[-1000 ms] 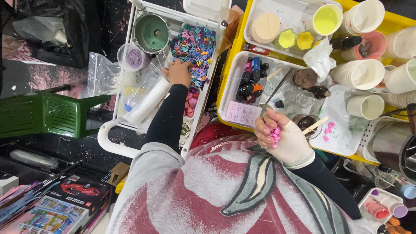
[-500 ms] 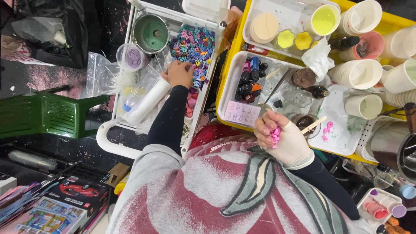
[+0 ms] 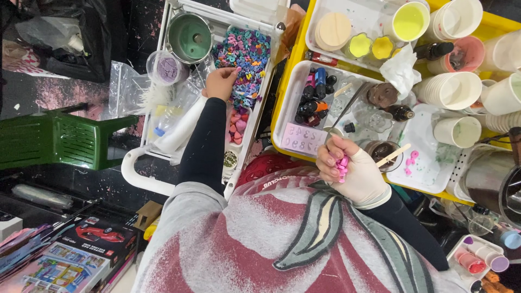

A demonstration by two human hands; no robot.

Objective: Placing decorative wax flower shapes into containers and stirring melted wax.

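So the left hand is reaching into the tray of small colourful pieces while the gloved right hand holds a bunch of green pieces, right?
Not quite. In the head view the pieces in the gloved right hand are pink, not green. The rest holds: the left hand reaches into the tray of small colourful pieces.

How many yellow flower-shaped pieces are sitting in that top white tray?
2. Both yellow flower shapes lie side by side in the white tray: one beside the round wooden disc, the other below the cup of yellow liquid. Others may be hidden.
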